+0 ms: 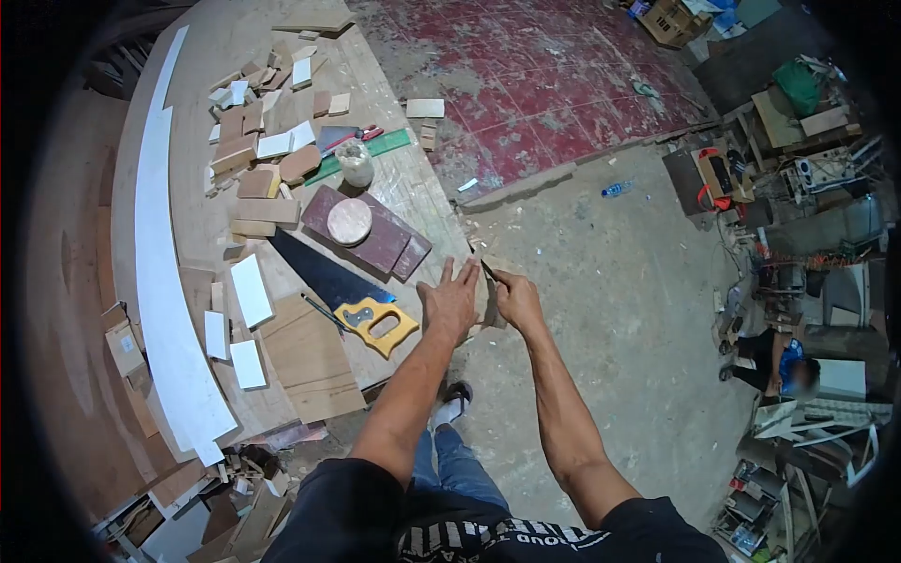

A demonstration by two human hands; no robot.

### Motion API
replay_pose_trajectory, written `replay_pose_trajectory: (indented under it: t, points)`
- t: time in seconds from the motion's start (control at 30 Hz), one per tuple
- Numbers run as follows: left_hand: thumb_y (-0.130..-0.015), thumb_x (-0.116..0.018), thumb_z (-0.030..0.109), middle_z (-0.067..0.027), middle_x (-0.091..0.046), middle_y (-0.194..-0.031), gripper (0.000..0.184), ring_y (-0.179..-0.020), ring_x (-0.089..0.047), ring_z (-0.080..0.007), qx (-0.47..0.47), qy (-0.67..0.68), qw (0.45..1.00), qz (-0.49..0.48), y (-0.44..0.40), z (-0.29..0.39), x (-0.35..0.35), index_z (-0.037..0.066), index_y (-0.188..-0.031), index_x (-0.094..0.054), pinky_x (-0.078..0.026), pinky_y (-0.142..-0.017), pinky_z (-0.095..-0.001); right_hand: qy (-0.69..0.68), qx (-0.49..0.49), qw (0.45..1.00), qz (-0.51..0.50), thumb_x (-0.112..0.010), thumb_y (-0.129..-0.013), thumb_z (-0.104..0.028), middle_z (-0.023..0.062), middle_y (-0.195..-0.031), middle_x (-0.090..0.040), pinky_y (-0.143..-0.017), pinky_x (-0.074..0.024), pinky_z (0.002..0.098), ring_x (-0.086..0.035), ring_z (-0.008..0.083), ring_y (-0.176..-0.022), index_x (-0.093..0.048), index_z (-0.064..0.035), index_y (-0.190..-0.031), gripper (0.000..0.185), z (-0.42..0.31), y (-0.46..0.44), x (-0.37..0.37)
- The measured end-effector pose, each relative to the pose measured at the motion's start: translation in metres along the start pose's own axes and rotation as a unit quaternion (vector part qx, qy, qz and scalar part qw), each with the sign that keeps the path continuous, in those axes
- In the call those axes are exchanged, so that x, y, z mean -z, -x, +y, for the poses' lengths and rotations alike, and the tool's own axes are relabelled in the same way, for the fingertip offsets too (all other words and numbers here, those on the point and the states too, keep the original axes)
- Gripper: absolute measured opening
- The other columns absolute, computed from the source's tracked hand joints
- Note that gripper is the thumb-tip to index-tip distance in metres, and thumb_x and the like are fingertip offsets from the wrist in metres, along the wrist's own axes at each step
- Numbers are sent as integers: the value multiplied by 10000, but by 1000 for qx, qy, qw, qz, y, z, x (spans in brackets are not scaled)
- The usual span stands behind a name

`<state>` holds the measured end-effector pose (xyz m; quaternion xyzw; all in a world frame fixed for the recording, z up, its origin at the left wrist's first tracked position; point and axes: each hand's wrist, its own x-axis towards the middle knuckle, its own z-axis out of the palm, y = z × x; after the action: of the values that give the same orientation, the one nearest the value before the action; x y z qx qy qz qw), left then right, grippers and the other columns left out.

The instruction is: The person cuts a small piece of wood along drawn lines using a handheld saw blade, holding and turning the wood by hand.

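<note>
My left hand point(450, 302) lies on a small wooden piece at the table's right edge, its fingers spread. Beside it, my right hand point(516, 298) is closed round a dark, thin tool point(488, 270) whose tip points up and left towards the wood; its exact kind is hard to make out. To the left of my left hand rests a handsaw with a yellow handle point(377, 325) and a dark blade point(324, 272). Above the saw, a round pale lid point(349, 221) sits on a maroon box point(385, 235).
Many wood offcuts point(253, 122), a glass jar point(355, 163) and a green ruler point(387, 143) lie on the table. A long white strip point(160, 253) runs along its left side. Another person point(784, 364) sits at the far right, among piled scrap and machines.
</note>
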<state>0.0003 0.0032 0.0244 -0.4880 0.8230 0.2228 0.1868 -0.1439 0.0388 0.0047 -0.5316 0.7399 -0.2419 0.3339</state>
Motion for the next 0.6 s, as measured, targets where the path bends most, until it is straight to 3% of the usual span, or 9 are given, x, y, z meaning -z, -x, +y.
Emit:
replay_pose_trajectory:
  t: [0.1, 0.27, 0.33, 0.4, 0.47, 0.53, 0.6]
  points:
    - [-803, -738, 406, 114, -98, -1633, 969, -1501, -128, -214, 7, -6, 1000, -12, 0, -2, 3, 218, -1565, -170, -384, -999, -685, 90, -23, 995, 21, -541, -827, -133, 285, -928, -670, -835, -517, 522, -654, 456, -904, -691, -37, -1102, 327, -27, 18, 4]
    - [-818, -729, 401, 115, -86, -1636, 953, -1504, -120, -219, 4, 8, 999, -33, 4, 1, -1, 222, -1566, -166, -373, -1001, -692, 87, -26, 996, -5, -540, -834, -142, 284, -923, -670, -848, -513, 515, -654, 455, -906, -710, -39, -1068, 306, -17, 4, 3]
    - [-816, -735, 403, 111, -108, -1634, 962, -1503, -130, -224, 10, -17, 1000, 16, -4, -2, -7, 218, -1566, -164, -383, -986, -685, 75, 45, 996, 14, -536, -838, -145, 264, -935, -678, -860, -515, 498, -657, 442, -921, -715, -40, -1064, 307, -14, -14, -3]
    - [-794, -750, 405, 108, -136, -1627, 970, -1496, -155, -222, 15, -17, 999, 34, -9, -12, -5, 212, -1559, -187, -396, -973, -688, 86, 25, 996, -4, -535, -841, -147, 249, -955, -682, -868, -520, 476, -658, 429, -938, -719, -41, -1060, 305, -14, -16, 9]
    - [-751, -780, 410, 100, -192, -1612, 987, -1482, -203, -219, -3, -6, 999, 45, 2, -5, -8, 199, -1544, -233, -420, -946, -692, 81, 19, 995, -55, -539, -844, -153, 247, -968, -682, -872, -525, 459, -663, 418, -939, -722, -44, -1062, 304, -16, -10, 28]
    - [-758, -776, 419, 105, -170, -1619, 985, -1483, -196, -216, 0, -9, 999, 48, -1, -4, 0, 197, -1546, -228, -422, -948, -687, 70, 19, 995, -62, -541, -834, -151, 248, -963, -683, -865, -532, 449, -667, 417, -925, -732, -45, -1037, 299, -23, -26, 37]
    - [-761, -776, 425, 112, -149, -1623, 990, -1486, -184, -212, 2, -8, 1000, 21, 2, -3, -2, 204, -1549, -220, -420, -952, -684, 91, 45, 986, -129, -535, -819, -147, 252, -940, -683, -847, -537, 445, -674, 413, -910, -739, -45, -1010, 297, -20, -36, 41]
